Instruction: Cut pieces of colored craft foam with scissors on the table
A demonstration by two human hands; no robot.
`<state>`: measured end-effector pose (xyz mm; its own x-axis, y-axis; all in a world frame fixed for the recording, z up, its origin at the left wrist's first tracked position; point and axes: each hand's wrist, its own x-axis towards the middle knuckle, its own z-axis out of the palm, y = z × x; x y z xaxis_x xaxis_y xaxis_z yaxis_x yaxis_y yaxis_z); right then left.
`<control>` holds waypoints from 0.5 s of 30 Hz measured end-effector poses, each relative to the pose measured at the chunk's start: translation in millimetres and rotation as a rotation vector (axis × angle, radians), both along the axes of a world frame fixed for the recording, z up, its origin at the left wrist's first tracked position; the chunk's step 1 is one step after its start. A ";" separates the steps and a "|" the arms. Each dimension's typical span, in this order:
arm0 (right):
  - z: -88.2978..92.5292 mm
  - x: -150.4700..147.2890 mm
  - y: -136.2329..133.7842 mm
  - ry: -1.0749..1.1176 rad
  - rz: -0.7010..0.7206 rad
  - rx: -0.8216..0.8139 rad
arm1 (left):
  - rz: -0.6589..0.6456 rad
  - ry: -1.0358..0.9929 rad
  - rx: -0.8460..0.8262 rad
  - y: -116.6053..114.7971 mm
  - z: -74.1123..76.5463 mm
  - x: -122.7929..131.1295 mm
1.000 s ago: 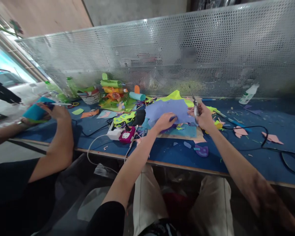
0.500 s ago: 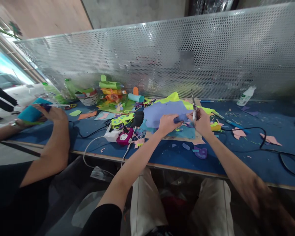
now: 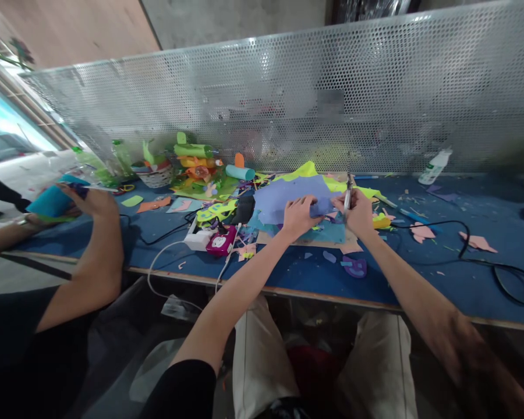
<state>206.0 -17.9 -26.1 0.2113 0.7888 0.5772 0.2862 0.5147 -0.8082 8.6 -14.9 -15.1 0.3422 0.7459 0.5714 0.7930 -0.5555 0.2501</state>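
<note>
My left hand (image 3: 300, 215) is closed on a small blue-violet sheet piece (image 3: 320, 206), its fingers along the left end. My right hand (image 3: 358, 214) grips a slim silver tool with a long thin blade (image 3: 348, 185); the blade points up and away from me. I cannot make out whether it is a cutter or scissors. The right fingertips are close to the piece's right end; contact is unclear. Beneath and behind both hands lies a large lavender sheet (image 3: 273, 198), over a bright yellow-green sheet (image 3: 308, 170) and teal scraps.
On the left, a co-worker's hands (image 3: 98, 203) hold a teal roll (image 3: 55, 201). A magenta plug adapter (image 3: 221, 241) and white power strip (image 3: 198, 239) sit left of my arm. A white bottle (image 3: 435, 167) stands at right, by cables (image 3: 465, 244). A perforated metal panel (image 3: 266, 105) closes the back.
My right hand has shifted slightly, and its tool stands more upright, tipped a little right. My left fingers have spread over the blue-violet piece. The view has moved slightly.
</note>
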 end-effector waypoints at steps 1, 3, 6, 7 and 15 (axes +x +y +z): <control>-0.8 0.6 0.7 0.008 -0.002 -0.003 | 0.004 -0.019 -0.006 0.0 -0.3 -0.1; -2.8 1.6 2.3 0.020 0.007 -0.022 | 0.010 -0.039 -0.013 -0.1 -0.9 -0.9; -6.2 2.5 4.0 0.024 0.036 -0.058 | 0.030 0.001 0.009 -0.7 -1.8 -1.7; -7.0 2.7 4.2 0.018 0.041 -0.063 | 0.042 0.023 0.022 -1.1 -2.0 -1.5; -4.5 2.3 0.7 -0.004 0.028 -0.039 | 0.065 0.001 0.069 -8.6 1.1 3.9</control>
<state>208.2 -17.2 -30.6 0.1867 0.8164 0.5464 0.2751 0.4905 -0.8269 12.5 -23.6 -14.0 0.2944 0.7253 0.6224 0.8283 -0.5185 0.2124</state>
